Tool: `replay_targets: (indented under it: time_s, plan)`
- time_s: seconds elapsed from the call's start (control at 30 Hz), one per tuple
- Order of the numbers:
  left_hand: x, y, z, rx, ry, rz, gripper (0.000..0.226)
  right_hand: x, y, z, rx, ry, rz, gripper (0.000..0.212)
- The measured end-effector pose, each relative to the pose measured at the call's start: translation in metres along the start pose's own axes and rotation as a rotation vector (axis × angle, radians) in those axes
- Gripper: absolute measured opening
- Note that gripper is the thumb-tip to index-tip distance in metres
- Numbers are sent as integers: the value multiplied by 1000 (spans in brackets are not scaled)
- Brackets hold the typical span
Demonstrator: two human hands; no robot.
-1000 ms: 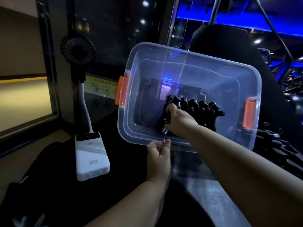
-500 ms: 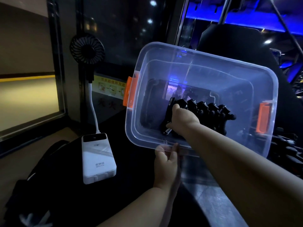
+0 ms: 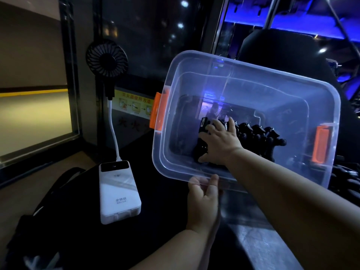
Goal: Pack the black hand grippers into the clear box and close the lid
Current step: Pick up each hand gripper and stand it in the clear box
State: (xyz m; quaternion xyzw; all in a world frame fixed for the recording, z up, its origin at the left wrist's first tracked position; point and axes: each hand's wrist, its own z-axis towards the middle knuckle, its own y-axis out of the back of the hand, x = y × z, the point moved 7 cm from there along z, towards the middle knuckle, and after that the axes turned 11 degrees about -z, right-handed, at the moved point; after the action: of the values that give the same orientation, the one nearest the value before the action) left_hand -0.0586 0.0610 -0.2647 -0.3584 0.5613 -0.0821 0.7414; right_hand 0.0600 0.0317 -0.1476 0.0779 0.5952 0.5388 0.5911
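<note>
Clear box: one see-through plastic storage box (image 3: 220, 78) with rounded corners, lidless, tipped so its open mouth faces the person; it fills the 1 to 3 o'clock part of the scene.
Latches: two orange plastic clips, one on the box's end at 9 o'clock (image 3: 158, 112), one on the end at 3 o'clock (image 3: 321, 146).
Black hand grippers: one dark cluster of spring-handled grippers (image 3: 259, 137) lying on the box floor toward its near wall; the row shows about five knobbed handles, but the dim light keeps me from an exact count.
Right hand: one, the right hand (image 3: 220, 143) reached inside the box, fingers spread wide and pressed flat over the cluster's 9 o'clock end; the rest of the grippers stretch away from it toward 3 o'clock.
Left hand: one, the left hand (image 3: 203, 201) pinching the box's near rim at 6 o'clock, thumb over the lip.
More grippers: a dark heap (image 3: 348, 178) outside the box at 4 o'clock, number unclear.
Power bank: one white slab (image 3: 118, 191) at 8 o'clock of the box, on a black cloth.
Fan: one small black round fan (image 3: 107, 58) at 10 o'clock, joined to the power bank by a white stalk.
</note>
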Motion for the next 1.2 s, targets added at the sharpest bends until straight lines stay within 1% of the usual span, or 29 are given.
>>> replay_targets:
  time_s: [0.1, 0.33, 0.5, 0.57, 0.63, 0.67, 0.8, 0.83, 0.93, 1.0, 1.1, 1.2]
  plan:
    - [-1, 1, -1, -17, 8, -20, 19, 1, -3, 2, 31, 7, 16, 85]
    - [-2, 0, -2, -21, 4, -36, 18, 10, -7, 10, 45, 58, -46, 85]
    - [-6, -2, -4, 30, -1, -40, 16, 13, -9, 17, 68, 97, -132, 82]
    - [-10, -4, -6, 60, -21, -60, 22, 13, -9, 19, 81, 107, -160, 82]
    - [-13, -5, -8, 86, -42, -75, 33, 13, -10, 20, 101, 109, -171, 83]
    - [-14, -5, -9, 92, -40, -82, 34, 13, -10, 20, 112, 109, -176, 84]
    - [-13, -7, -8, 113, -5, -117, 19, 13, -10, 18, 140, 115, -193, 84]
    - [-13, -7, -8, 116, -13, -112, 21, 12, -10, 18, 139, 120, -198, 83]
    - [-15, -6, -9, 98, -40, -102, 36, 9, -8, 17, 118, 146, -210, 78]
    - [-13, -5, -9, 82, -14, -100, 32, 7, -7, 17, 90, 166, -218, 76]
    - [-6, -3, -6, 53, 36, -79, 15, 2, -8, 15, 55, 172, -200, 74]
    - [-3, 0, -2, 25, 3, -15, 15, 0, -8, 15, 38, 180, -190, 75]
